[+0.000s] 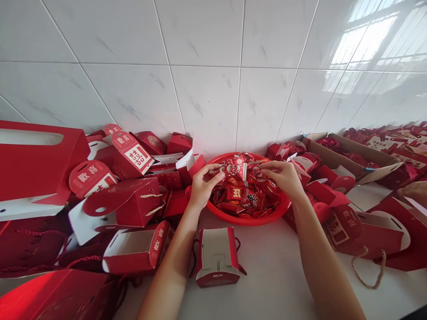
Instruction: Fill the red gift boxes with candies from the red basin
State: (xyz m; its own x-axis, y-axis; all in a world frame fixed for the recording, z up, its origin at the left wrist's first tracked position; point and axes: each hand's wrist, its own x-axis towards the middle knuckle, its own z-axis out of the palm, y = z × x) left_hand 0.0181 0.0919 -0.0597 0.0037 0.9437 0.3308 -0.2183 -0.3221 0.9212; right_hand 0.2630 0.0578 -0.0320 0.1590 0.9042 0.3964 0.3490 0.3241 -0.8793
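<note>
A red plastic basket [248, 220] full of wrapped candies [251, 198] stands against the tiled wall. My left hand [203, 184] reaches over its left rim, thumb and forefinger closed at the edge of a red wrapped candy. Over the right side of the basket, my right hand [282, 175] pinches another wrapped candy by its end. A red packet with white print [234, 170] lies on top of the pile between both hands. In front of the basket, between my forearms, sits a small open gift box [218, 255] with a white inside and dark red cord handles.
Red gift boxes [131, 204] are heaped on the left, some with rope handles. More red boxes [363, 226] crowd the right side, beside a cardboard carton [363, 155] holding red items. Another person's hand [415, 192] shows at the right edge. The tiled wall [207, 98] closes off the back.
</note>
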